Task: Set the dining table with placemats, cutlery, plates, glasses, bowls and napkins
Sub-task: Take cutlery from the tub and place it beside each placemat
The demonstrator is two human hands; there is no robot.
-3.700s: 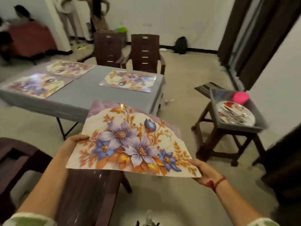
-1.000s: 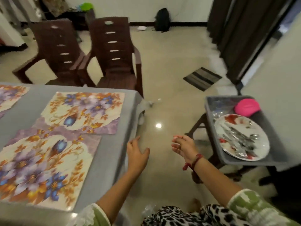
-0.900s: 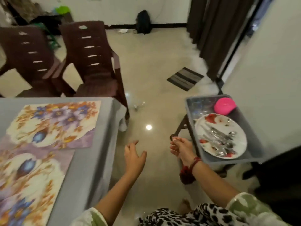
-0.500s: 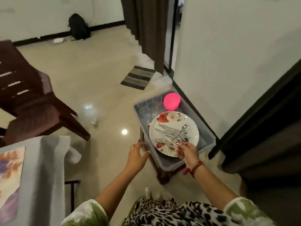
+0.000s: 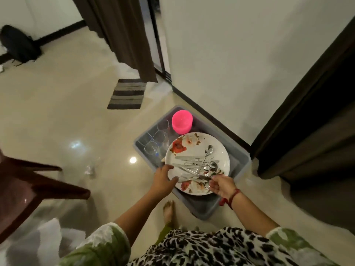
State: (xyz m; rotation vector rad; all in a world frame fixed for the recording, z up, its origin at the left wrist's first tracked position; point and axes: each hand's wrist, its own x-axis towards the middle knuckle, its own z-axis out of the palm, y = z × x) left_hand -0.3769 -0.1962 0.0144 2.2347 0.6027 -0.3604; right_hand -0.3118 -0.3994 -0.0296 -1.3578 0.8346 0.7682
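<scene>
**Both hands at the tub, cutlery in reach**

The grey tub (image 5: 203,210) sits low beside the wall in front of the person, and seems to serve as the store for what the table needs. A flowered plate (image 5: 192,150) fills most of it, lying flat and doubling as a tray. The left hand (image 5: 163,179) grips the plate's near-left rim with the thumb over the edge, apparently to steady it. The right hand (image 5: 221,184) has its fingers curled round a bundle of handles at the plate's near edge. A pink container (image 5: 182,121) stands in the tub's far corner. Clear glasses (image 5: 160,138) are packed upright just beside the plate, probably so that none tip. The cutlery (image 5: 198,166) lies in a loose heap on the plate, with one spoon (image 5: 208,150) pointing away.
</scene>
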